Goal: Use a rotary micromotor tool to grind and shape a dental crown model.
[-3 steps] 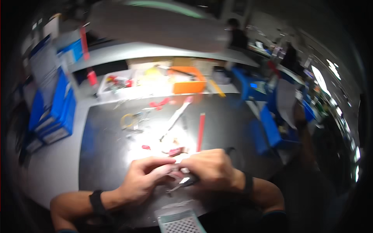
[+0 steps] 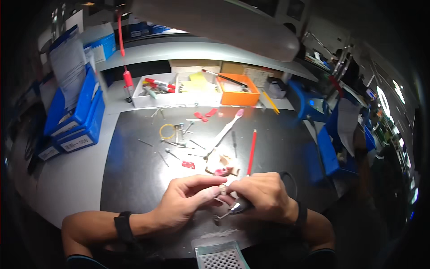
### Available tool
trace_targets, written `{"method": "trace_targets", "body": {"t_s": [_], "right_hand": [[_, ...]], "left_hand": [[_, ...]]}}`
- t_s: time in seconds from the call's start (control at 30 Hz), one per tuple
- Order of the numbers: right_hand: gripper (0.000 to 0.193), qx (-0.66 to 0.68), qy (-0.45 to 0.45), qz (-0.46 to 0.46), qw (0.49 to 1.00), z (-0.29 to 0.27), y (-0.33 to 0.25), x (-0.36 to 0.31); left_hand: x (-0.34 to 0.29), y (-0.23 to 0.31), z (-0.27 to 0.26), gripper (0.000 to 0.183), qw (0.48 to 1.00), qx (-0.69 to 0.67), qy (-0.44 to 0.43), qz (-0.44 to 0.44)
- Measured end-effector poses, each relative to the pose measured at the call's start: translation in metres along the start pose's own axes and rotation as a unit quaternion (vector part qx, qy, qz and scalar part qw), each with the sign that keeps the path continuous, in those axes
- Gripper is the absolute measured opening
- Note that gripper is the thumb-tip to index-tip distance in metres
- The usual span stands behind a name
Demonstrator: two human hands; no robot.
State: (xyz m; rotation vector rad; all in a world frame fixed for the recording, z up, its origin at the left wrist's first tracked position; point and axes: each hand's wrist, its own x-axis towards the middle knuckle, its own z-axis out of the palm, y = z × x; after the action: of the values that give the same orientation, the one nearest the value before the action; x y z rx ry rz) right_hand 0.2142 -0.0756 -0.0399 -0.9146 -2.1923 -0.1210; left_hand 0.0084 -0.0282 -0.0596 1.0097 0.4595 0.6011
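My left hand pinches a small cream-white, tooth-like piece between thumb and index finger. My right hand is closed around a rotary handpiece with a dark and silver body, its thin bit pointing down to the left, away from the piece. The fingertips of both hands meet near the piece, and the right fingers hide part of it. Just beyond them lies a cream dental model with a pinkish-red part. A red pencil lies beyond my right hand.
Several burs, a yellow ring, red scraps and a toothbrush lie on the dark mat. White and orange trays stand behind. Blue bins flank the left, and a perforated grate sits at the near edge.
The whole view has swung, so the bench and both hands appear farther right, and the blur has cleared. Both hands stay together with the same holds.
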Motion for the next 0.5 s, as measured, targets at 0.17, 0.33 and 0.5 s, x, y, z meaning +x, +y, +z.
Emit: {"method": "trace_targets", "body": {"t_s": [0.17, 0.33, 0.5], "right_hand": [[0.017, 0.012, 0.003, 0.004, 1.000, 0.000, -0.003, -0.003], [0.019, -0.041, 0.015, -0.005, 0.999, 0.008, 0.007, -0.017], [0.016, -0.172, 0.149, 0.082, 0.970, -0.021, 0.008, -0.006]], "left_hand": [[-0.004, -0.004, -0.006, 0.023, 0.999, -0.036, -0.023, 0.021], [0.003, -0.007, -0.006, 0.015, 0.998, 0.010, 0.055, 0.018], [0.005, -0.013, -0.011, 0.013, 0.994, 0.032, 0.094, 0.038]]}}
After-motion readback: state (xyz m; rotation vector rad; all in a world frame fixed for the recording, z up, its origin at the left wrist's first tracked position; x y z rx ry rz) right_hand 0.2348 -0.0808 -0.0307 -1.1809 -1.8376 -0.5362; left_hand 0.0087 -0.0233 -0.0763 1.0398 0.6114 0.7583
